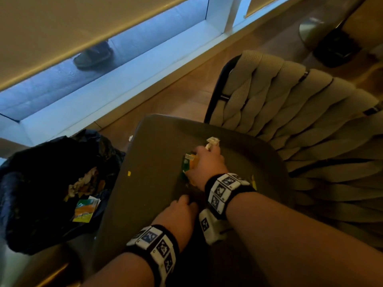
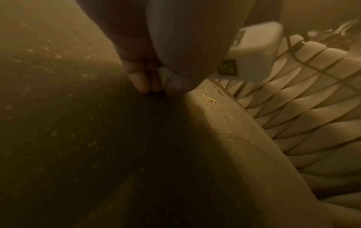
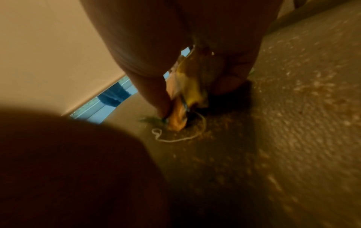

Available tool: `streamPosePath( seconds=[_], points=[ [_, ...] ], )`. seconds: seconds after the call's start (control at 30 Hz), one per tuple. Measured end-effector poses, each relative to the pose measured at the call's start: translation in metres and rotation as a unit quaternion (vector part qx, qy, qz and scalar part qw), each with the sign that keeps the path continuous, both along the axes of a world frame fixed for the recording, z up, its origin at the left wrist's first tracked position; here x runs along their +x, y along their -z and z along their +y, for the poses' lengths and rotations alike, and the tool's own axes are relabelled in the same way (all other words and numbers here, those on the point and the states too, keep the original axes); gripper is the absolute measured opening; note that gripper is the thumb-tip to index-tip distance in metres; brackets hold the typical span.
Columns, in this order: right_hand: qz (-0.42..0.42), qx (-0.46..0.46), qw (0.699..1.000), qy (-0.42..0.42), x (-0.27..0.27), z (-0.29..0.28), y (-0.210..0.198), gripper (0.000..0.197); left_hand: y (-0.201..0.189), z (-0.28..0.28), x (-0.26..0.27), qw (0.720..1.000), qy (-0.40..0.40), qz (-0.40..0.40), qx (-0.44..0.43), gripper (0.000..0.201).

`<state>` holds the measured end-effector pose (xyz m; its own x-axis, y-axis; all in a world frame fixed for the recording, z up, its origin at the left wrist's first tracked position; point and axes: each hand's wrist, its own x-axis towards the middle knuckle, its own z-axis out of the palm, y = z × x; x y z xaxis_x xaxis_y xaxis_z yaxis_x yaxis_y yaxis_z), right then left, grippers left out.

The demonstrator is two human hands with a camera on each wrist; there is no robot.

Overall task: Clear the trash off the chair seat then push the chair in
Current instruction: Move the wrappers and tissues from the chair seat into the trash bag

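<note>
My right hand [image 1: 207, 164] grips a crumpled yellow-green wrapper [image 1: 189, 164] on the dark chair seat [image 1: 153, 152]; a paper wad [image 1: 213, 141] sits just beyond. My left hand [image 1: 179, 212] pinches something small and white nearer me. A black trash bag [image 1: 41, 162] gapes left.

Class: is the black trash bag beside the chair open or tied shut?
Open: the bag gapes, showing crumpled paper and a wrapper inside.

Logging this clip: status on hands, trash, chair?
Right hand grips orange-green wrapper on chair seat. Left hand pinching small scrap. Crumpled paper left; chair not pushed in.
</note>
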<state>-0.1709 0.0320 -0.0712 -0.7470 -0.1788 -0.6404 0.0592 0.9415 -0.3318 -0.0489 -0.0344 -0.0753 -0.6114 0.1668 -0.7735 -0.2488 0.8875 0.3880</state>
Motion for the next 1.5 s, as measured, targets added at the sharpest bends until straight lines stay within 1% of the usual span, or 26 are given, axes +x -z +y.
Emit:
streamPosePath(
  seconds=[0.13,0.2,0.23,0.33,0.4,0.47,0.53,0.57,0.63,0.7,0.77,0.8,0.83,0.87,0.9,0.93,0.97,1.03,1.1,1.17,1.23,1.27,1.3,1.37,1.43,1.5],
  points=[
    [0.004,-0.031,0.996,-0.085,0.005,0.010,0.004,0.037,-0.007,0.003,0.001,0.999,-0.027,0.015,0.010,0.043],
    [0.013,-0.053,0.994,-0.099,0.006,0.025,-0.002,0.025,-0.010,0.008,0.000,0.998,-0.034,0.046,0.026,0.043],
    [0.021,-0.062,0.994,-0.090,0.004,0.036,-0.006,0.021,-0.011,0.011,-0.001,0.997,-0.037,0.062,0.035,0.044],
    [0.046,-0.084,0.995,0.010,-0.003,0.075,-0.021,0.012,-0.008,0.021,-0.007,0.994,-0.042,0.087,0.052,0.049],
    [0.071,-0.094,0.989,0.092,-0.013,0.105,-0.029,0.012,-0.002,0.032,-0.015,0.994,-0.012,0.095,0.046,0.054],
    [0.071,-0.076,0.980,0.170,-0.018,0.133,-0.031,0.023,0.003,0.045,-0.023,0.993,0.051,0.101,0.042,0.056],
    [0.046,-0.051,0.975,0.212,-0.016,0.153,-0.027,0.031,0.008,0.058,-0.029,0.989,0.107,0.090,0.039,0.054],
    [0.037,-0.040,0.976,0.212,-0.014,0.158,-0.021,0.027,0.009,0.062,-0.032,0.989,0.120,0.085,0.035,0.051],
    [0.020,-0.016,0.983,0.183,-0.006,0.158,-0.010,0.018,0.013,0.066,-0.037,0.990,0.116,0.083,0.023,0.043],
    [0.016,0.017,0.992,0.127,0.001,0.149,0.001,0.016,0.014,0.068,-0.041,0.991,0.104,0.083,0.018,0.037],
    [0.025,0.044,0.996,0.074,0.005,0.135,0.005,0.009,0.011,0.067,-0.043,0.991,0.091,0.090,0.026,0.033],
    [0.024,0.049,0.997,0.058,0.005,0.129,0.008,0.009,0.007,0.063,-0.042,0.992,0.068,0.101,0.038,0.029],
    [0.021,0.049,0.997,0.051,0.006,0.125,0.010,0.014,0.003,0.054,-0.040,0.991,0.025,0.119,0.056,0.024],
    [0.013,0.052,0.997,0.058,0.005,0.121,0.011,0.022,-0.003,0.042,-0.037,0.986,-0.041,0.145,0.074,0.018],
    [0.008,0.053,0.996,0.074,0.005,0.119,0.010,0.027,-0.009,0.025,-0.035,0.973,-0.118,0.180,0.084,0.011],
    [0.001,0.051,0.994,0.093,0.004,0.118,0.007,0.029,-0.016,0.003,-0.034,0.953,-0.192,0.220,0.079,0.006],
    [-0.007,0.047,0.993,0.107,0.003,0.116,0.004,0.030,-0.021,-0.024,-0.031,0.928,-0.263,0.257,0.054,0.009],
    [-0.013,0.042,0.991,0.124,0.006,0.112,-0.007,0.035,-0.022,-0.084,-0.027,0.873,-0.383,0.300,-0.028,0.012],
    [-0.008,0.031,0.993,0.111,0.013,0.098,-0.018,0.040,-0.013,-0.151,-0.013,0.823,-0.474,0.289,-0.123,0.004],
    [-0.022,0.004,0.994,0.105,0.021,0.077,-0.030,0.032,0.002,-0.208,0.009,0.785,-0.538,0.244,-0.189,0.008],
    [-0.046,-0.032,0.994,0.089,0.030,0.050,-0.038,0.018,0.022,-0.244,0.034,0.753,-0.590,0.185,-0.225,0.014],
    [-0.048,-0.054,0.994,0.078,0.034,0.035,-0.041,0.015,0.033,-0.255,0.044,0.739,-0.612,0.159,-0.231,0.015],
    [-0.047,-0.077,0.994,0.067,0.038,0.018,-0.042,0.018,0.041,-0.262,0.051,0.728,-0.630,0.136,-0.234,0.016],
    [-0.047,-0.118,0.990,0.053,0.045,-0.015,-0.044,0.020,0.057,-0.270,0.062,0.720,-0.650,0.102,-0.222,0.019],
    [-0.055,-0.146,0.987,0.044,0.051,-0.044,-0.043,0.020,0.069,-0.273,0.069,0.725,-0.652,0.084,-0.205,0.027],
    [-0.082,-0.174,0.981,0.038,0.054,-0.070,-0.040,0.020,0.079,-0.275,0.074,0.763,-0.617,0.079,-0.176,0.036]
  ],
)
